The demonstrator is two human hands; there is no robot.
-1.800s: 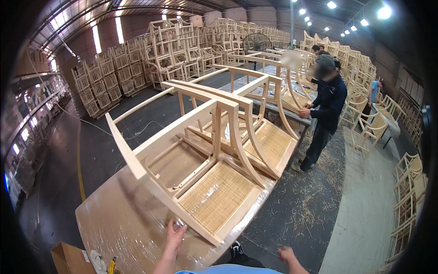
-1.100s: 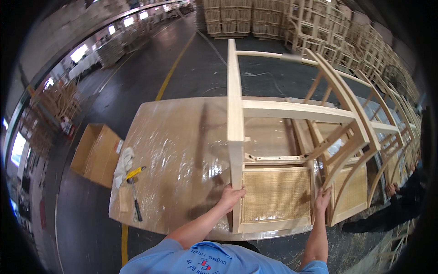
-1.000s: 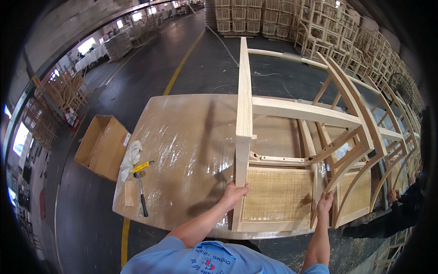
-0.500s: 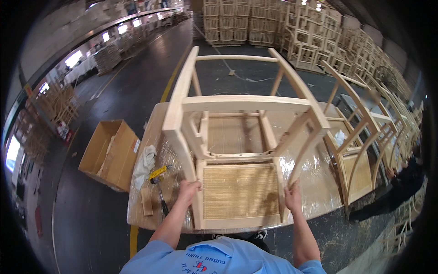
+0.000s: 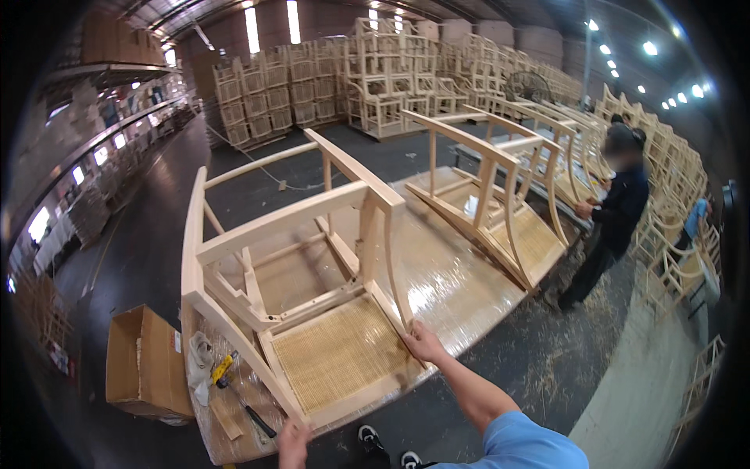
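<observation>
A pale wooden armchair frame [image 5: 281, 223] lies tipped on its back on a plastic-wrapped table, its legs pointing up and away. Its backrest panel of woven cane [image 5: 340, 356] is nearest me. At the chair's near left corner, my left hand [image 5: 294, 439] is closed on the end of the wood, partly cut off by the lower edge. My right hand [image 5: 423, 341] wraps round the chair's near right side, where the curved arm meets the back. Beside the chair on the left lie a yellow tool [image 5: 224, 366], a black handle [image 5: 260, 420] and a wood block [image 5: 226, 418].
An open cardboard box [image 5: 144, 359] stands on the floor left of the wrapped table [image 5: 461, 273]. A white cloth [image 5: 201, 363] lies on the table's left edge. Another armchair [image 5: 500, 180] is to the right, with a co-worker [image 5: 617, 211] beyond. Stacked chair frames [image 5: 391, 78] line the back.
My view has swung to the right and up, bringing the co-worker and the right-hand chairs more into view. Both hands stay on the chair, which now appears turned and farther left.
</observation>
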